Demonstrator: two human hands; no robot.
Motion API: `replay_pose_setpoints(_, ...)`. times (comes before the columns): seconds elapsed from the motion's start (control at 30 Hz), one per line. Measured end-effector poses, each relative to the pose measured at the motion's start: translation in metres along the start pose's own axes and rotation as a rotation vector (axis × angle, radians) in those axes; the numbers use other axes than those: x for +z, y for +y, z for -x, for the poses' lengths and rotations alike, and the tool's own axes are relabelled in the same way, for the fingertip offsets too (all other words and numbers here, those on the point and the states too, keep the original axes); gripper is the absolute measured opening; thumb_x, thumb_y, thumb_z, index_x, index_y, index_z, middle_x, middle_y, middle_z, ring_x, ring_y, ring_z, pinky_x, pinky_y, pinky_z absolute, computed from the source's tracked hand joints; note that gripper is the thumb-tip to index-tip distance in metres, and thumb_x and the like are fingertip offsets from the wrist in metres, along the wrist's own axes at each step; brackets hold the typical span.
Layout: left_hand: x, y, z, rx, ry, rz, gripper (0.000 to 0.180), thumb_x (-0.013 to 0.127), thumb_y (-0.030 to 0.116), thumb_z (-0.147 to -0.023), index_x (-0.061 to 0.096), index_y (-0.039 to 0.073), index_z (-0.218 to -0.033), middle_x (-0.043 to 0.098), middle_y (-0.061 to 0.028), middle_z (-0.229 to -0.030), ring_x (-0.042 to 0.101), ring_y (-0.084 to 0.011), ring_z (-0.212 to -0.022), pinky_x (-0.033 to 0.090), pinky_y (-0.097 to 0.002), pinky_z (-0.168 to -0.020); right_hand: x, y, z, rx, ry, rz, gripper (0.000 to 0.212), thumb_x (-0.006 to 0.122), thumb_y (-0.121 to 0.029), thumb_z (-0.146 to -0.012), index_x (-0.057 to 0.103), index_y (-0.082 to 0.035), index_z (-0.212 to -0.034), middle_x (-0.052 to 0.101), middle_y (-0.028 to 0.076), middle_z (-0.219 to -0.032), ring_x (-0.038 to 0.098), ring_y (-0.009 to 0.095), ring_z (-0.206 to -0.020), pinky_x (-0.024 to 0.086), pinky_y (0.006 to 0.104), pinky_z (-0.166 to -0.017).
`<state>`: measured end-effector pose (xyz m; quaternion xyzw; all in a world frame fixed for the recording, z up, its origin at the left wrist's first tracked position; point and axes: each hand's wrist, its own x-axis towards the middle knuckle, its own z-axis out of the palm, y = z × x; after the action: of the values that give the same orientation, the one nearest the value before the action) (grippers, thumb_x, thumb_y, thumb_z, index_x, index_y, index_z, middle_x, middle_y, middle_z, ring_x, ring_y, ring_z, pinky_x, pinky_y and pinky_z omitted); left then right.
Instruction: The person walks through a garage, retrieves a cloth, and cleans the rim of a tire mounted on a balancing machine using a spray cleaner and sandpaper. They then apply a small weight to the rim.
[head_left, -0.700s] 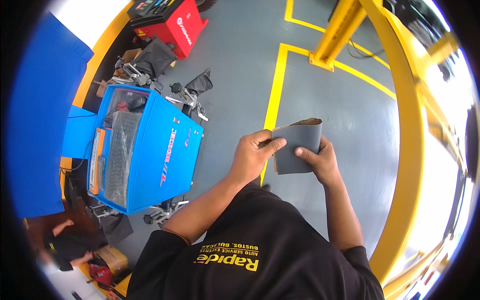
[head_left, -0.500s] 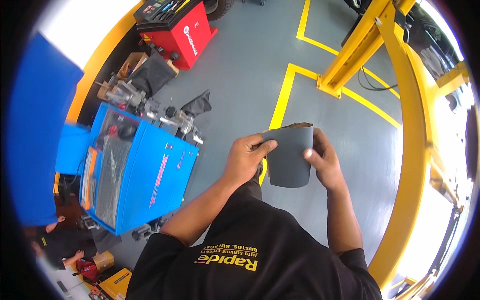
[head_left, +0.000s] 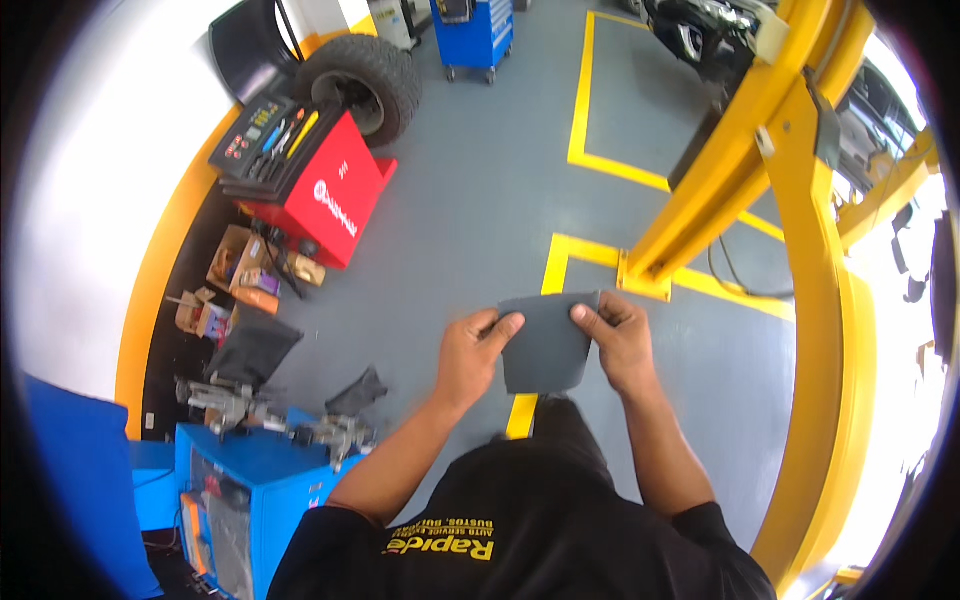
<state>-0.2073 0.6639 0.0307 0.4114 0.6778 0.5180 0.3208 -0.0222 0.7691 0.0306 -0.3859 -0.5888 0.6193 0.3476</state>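
In front of my body I hold a dark grey sheet of sandpaper (head_left: 545,348) by its two upper corners. My left hand (head_left: 470,358) pinches the left edge, thumb on the near face and fingers behind. On the right edge, my right hand (head_left: 622,345) grips in the same way, its thumb pressed near the top corner. The sheet hangs between both hands with its lower edge slightly curved. Its back side is hidden from view.
At the left stand a red wheel balancer (head_left: 325,195) and a large tyre (head_left: 372,85). Nearer is a blue machine with metal clamps (head_left: 265,470). A yellow lift post (head_left: 720,150) rises at the right, by yellow floor lines (head_left: 555,270). A blue tool cart (head_left: 475,35) stands farther off.
The view has moved forward and turned, so the blue machine sits lower and the tyre shows. The sheet, bent over before, is now flatter, and my right thumb lies on its upper corner.
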Motion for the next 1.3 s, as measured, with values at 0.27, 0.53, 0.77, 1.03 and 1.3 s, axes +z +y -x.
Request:
replay_pose_setpoints(0.27, 0.061, 0.005, -0.238, 0.243, 0.360, -0.036, 0.036, 0.072, 0.021, -0.094, 0.052, -0.003, -0.076, 0.042, -0.0081, -0.063, 0.036, -0.0145, -0.058, 0.035, -0.0327, -0.053, -0.042, -0.022, -0.260, -0.011, -0.041, -0.043, 0.032, 0.069, -0.023, -0.097, 0.062, 0.003, -0.079, 0.052, -0.003, -0.066, 0.045, 0.006, -0.064, 0.039, 0.0273, -0.058)
replay_pose_setpoints(0.53, 0.066, 0.012, -0.434, 0.001, 0.372, 0.250, 0.023, 0.073, 0.022, -0.093, 0.068, 0.000, -0.088, 0.061, -0.0060, -0.071, 0.055, -0.0165, -0.066, 0.044, -0.0304, -0.061, -0.046, -0.055, -0.486, -0.246, -0.222, 0.367, 0.024, 0.067, -0.019, -0.097, 0.066, 0.004, -0.090, 0.059, 0.009, -0.066, 0.052, 0.013, -0.061, 0.043, 0.0311, -0.058)
replay_pose_setpoints(0.77, 0.016, 0.021, -0.635, 0.023, 0.018, -0.159, 0.022, 0.076, 0.021, -0.088, 0.072, 0.000, -0.094, 0.067, -0.0071, -0.074, 0.062, -0.0147, -0.073, 0.048, -0.0311, -0.068, -0.009, -0.058, -0.669, -0.341, -0.340, 0.386, 0.021, 0.068, -0.020, -0.096, 0.069, 0.002, -0.093, 0.065, 0.016, -0.074, 0.061, 0.024, -0.061, 0.046, 0.0365, -0.058)
replay_pose_setpoints(1.03, 0.004, 0.021, -0.847, 0.087, 0.019, -0.101, 0.025, 0.074, 0.023, -0.092, 0.070, -0.001, -0.092, 0.070, -0.0118, -0.082, 0.064, -0.0185, -0.074, 0.049, -0.0325, -0.070, -0.009, -0.066, -0.865, -0.494, -0.219, 0.528, 0.019, 0.071, -0.017, -0.093, 0.067, 0.001, -0.088, 0.065, 0.017, -0.077, 0.062, 0.035, -0.066, 0.049, 0.0407, -0.061)
replay_pose_setpoints(1.3, 0.019, 0.019, -1.073, 0.325, 0.115, -0.319, 0.018, 0.070, 0.016, -0.092, 0.067, 0.000, -0.086, 0.066, -0.0129, -0.080, 0.061, -0.0272, -0.071, 0.046, -0.0380, -0.066, -0.014, -0.073, -1.072, -0.382, -0.366, 0.549, 0.021, 0.070, -0.021, -0.092, 0.067, -0.001, -0.089, 0.065, 0.019, -0.080, 0.063, 0.040, -0.073, 0.050, 0.0466, -0.066)
